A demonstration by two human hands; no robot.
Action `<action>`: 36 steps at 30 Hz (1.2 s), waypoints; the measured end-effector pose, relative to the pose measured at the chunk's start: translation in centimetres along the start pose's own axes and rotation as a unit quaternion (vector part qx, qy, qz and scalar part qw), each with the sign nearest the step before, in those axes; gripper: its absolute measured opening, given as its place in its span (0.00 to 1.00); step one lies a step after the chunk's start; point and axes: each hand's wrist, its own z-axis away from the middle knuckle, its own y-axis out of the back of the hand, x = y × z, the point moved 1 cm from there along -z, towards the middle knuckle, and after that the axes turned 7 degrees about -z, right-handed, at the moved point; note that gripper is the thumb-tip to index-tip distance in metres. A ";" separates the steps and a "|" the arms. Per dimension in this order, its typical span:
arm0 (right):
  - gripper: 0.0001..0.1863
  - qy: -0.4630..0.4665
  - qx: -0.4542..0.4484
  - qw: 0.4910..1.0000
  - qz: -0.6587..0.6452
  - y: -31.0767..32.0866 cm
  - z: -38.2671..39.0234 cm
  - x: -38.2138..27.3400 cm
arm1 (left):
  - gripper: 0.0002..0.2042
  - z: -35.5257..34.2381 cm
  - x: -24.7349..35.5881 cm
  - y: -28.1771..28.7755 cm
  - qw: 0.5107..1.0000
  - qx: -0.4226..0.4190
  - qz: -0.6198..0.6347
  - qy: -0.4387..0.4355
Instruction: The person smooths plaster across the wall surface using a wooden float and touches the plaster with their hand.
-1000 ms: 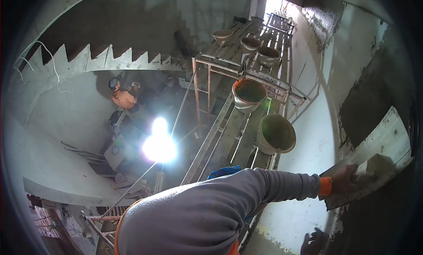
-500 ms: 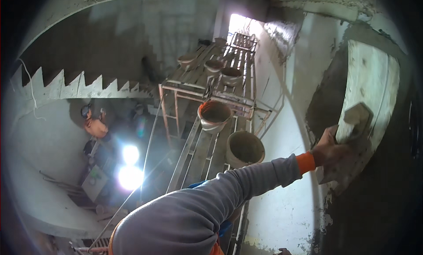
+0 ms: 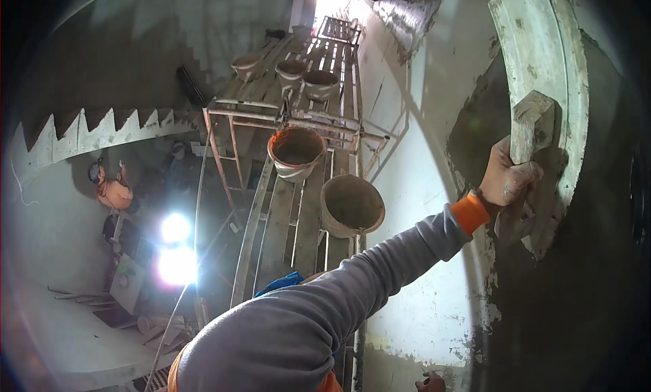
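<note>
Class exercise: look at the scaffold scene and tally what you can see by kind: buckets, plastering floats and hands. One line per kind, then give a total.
Buckets: 5, two near ones and three farther along the planks
Plastering floats: 1, held against the wall
Hands: 2, the one on the float and one at the lower edge
Total: 8

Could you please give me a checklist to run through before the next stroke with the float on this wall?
1. Grip: ok, left hand has its fingers closed round the float handle.
2. Float flat on the wet plaster: cannot tell.
3. Right hand braced: cannot tell, barely in view at the lower edge.
4. Near bucket upright on the scaffold planks: ok.
5. Area below: not ok, a person is down there.
</note>
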 end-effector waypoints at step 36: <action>0.23 -0.085 -0.056 0.989 -0.111 5.3 -6.4 -9.0 | 0.19 -2.3 1.6 7.8 0.997 0.080 0.024 0.005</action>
